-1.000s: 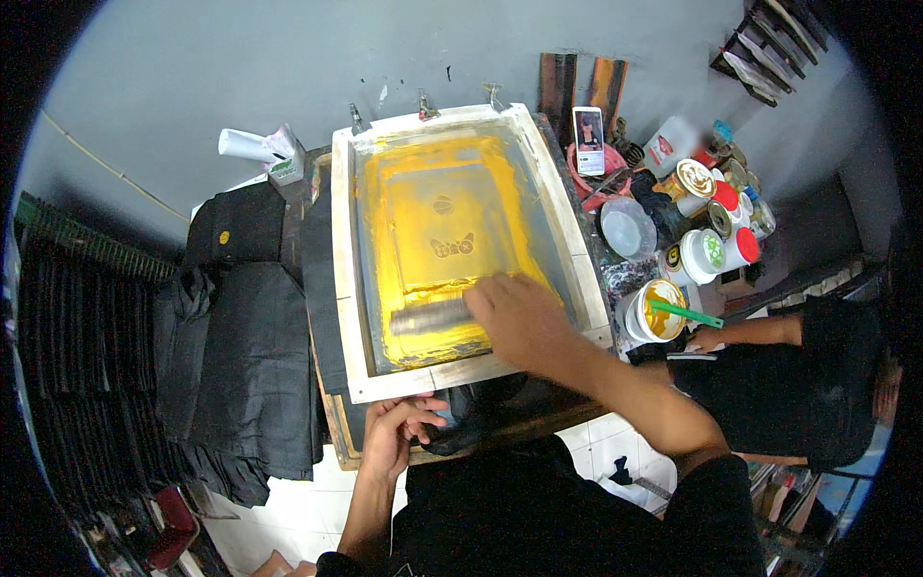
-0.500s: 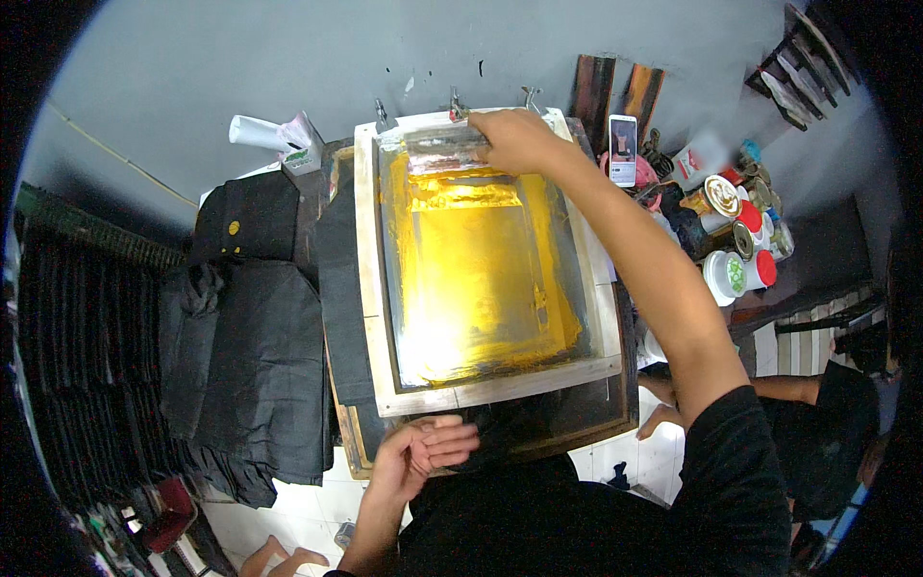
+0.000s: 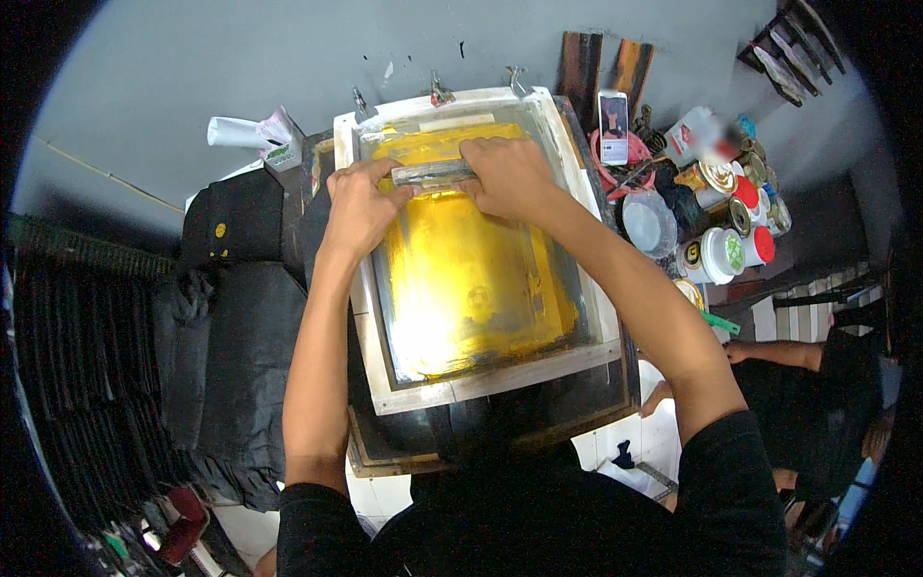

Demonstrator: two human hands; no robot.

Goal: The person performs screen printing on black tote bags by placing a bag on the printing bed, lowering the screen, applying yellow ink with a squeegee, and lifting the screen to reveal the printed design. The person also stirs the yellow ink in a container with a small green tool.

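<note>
A squeegee (image 3: pixel 435 174) lies crosswise over the far part of a screen-printing frame (image 3: pixel 500 382) with pale wooden rails. My left hand (image 3: pixel 361 207) is closed on its left end, thumb on the near side. Its right end is gripped by my right hand (image 3: pixel 510 178), fingers bent over the top. Yellow ink (image 3: pixel 461 260) coats most of the mesh, with a thicker band close to the squeegee. The squeegee's lower edge is partly hidden by my fingers. Beneath the frame is a dark board (image 3: pixel 500 423), showing at the near side.
Metal clamps (image 3: pixel 437 88) line the frame's far edge. Folded black cloth (image 3: pixel 236 356) is piled at left. Rightward are a phone (image 3: pixel 612 125), a clear tub (image 3: pixel 649 223) and several ink containers (image 3: pixel 716 255). Another person's arm (image 3: pixel 779 356) shows at far right.
My left hand, earlier open and free near the frame's near edge, now grips the squeegee. My right hand has come slightly nearer. The yellow ink now covers more of the mesh's far part.
</note>
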